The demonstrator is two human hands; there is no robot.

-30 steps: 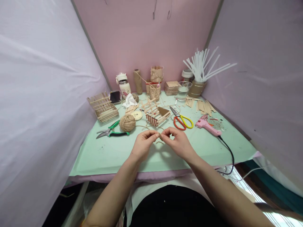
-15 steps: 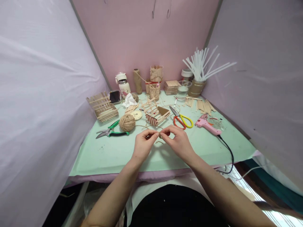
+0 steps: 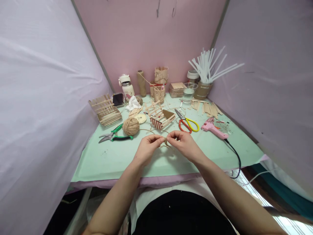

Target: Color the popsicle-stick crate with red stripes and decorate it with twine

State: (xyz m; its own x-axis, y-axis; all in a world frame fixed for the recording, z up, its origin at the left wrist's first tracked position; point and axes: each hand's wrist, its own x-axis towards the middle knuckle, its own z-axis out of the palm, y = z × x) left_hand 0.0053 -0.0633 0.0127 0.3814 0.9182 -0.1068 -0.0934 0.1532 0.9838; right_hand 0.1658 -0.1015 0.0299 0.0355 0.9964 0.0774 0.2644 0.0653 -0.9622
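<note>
A short piece of brown twine hangs between my fingertips over the front of the table. My left hand is closed, pinching the twine between thumb and forefinger. Close against it, my right hand pinches the same twine from the other side. Beyond my hands sits a small stick-built box with red stripes on one end. A ball of twine lies to the left, and a loose strand runs from it toward my hands. Scissors with one red and one yellow handle rest just past my right hand.
Green-handled pruning shears lie at left, near a slatted stick basket. A pink glue gun with a black cord is at right. Behind stand a bottle, a plastic cup of water and a pot of white glue sticks.
My fingertips have drawn slightly apart, and more of the twine shows hanging between them. Both hands still pinch it in about the same place.
</note>
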